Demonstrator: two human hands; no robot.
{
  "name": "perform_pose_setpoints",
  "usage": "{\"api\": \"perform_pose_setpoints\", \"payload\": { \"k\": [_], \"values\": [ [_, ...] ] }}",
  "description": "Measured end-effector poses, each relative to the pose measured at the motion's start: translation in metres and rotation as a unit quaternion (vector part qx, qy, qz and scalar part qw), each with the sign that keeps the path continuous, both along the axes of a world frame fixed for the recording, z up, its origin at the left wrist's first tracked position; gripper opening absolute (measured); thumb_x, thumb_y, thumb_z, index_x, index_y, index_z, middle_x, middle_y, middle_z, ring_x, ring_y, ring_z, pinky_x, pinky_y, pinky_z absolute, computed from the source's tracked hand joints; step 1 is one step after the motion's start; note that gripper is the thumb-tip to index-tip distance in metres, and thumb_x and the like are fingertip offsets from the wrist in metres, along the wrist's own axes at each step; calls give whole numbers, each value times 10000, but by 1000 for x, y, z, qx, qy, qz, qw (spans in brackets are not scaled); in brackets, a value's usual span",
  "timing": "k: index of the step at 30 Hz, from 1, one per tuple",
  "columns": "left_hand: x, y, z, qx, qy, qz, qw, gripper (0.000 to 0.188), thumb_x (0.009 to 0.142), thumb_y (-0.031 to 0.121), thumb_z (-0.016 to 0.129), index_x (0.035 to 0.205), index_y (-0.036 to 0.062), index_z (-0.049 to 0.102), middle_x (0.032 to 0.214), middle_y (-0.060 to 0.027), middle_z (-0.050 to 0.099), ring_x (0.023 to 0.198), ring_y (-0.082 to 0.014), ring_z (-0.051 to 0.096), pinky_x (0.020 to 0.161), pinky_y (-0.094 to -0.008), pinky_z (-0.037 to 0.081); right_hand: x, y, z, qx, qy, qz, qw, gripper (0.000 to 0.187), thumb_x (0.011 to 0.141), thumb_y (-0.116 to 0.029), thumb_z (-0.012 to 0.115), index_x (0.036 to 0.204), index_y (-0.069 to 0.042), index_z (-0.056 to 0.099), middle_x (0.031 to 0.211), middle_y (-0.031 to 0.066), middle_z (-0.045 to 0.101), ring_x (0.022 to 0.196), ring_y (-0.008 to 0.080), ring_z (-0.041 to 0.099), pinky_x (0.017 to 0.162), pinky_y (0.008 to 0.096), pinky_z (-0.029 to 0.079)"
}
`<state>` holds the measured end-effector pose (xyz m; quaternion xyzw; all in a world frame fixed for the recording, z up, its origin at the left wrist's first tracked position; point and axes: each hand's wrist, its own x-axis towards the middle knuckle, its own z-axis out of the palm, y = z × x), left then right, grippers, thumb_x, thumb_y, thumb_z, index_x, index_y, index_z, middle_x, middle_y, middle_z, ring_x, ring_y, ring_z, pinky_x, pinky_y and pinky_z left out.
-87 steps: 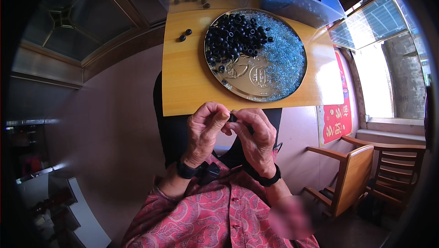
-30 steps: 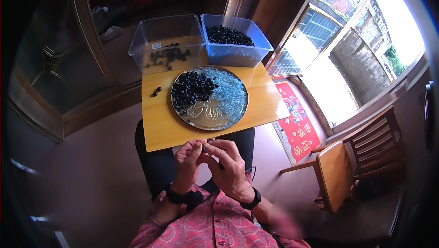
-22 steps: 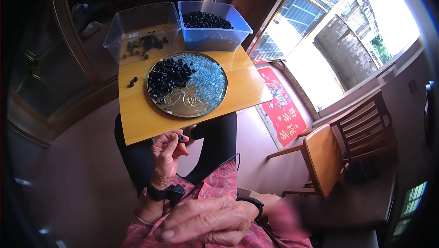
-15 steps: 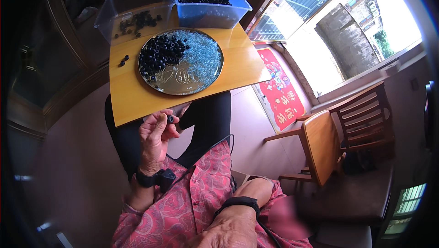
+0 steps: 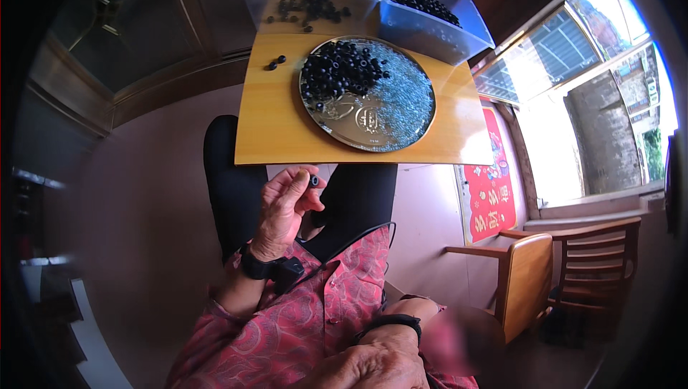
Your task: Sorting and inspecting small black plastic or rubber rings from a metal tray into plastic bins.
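Black bead (image 5: pixel 314 181), pinched by left grip (image 5: pixel 281 206) at fingertips (image 5: pixel 303 175), right grip (image 5: pixel 376 367), state unclear

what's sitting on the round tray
On the tray, black beads heap at the left and tiny blue beads spread across the right. Whatever lies beneath those piles is covered and can't be seen.

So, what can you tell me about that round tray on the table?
The round tray looks like shiny, pale-gold metal, with a narrow rim and an embossed-looking design on its bare near part. It rests flat on the yellow wood-look table. Black beads are heaped on its left part, and tiny pale-blue pieces spread over its right. Neither the left hand nor the right hand touches it.
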<state>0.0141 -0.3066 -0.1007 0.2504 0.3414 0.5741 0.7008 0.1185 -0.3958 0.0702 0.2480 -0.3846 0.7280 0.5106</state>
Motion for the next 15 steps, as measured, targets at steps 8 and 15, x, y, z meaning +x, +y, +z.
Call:
{"api": "perform_pose_setpoints", "payload": {
  "k": [8,15],
  "values": [
    [-8,-6,-6,-2,-6,22,1000,234,976,209,588,1077,5,640,912,-114,681,679,-97,643,636,-249,579,-3,9,-3,21,-46,-10,999,216,975,-40,502,1094,94,621,994,224,628,812,343,642,689,400,515],
    [-17,-10,-10,-22,-15,19,999,255,983,246,582,1081,14,622,914,-88,669,699,-74,628,663,-239,566,8,62,-44,183,-446,-322,815,223,796,113,632,1014,76,658,877,146,658,787,249,667,681,312,535]
  ]
}}
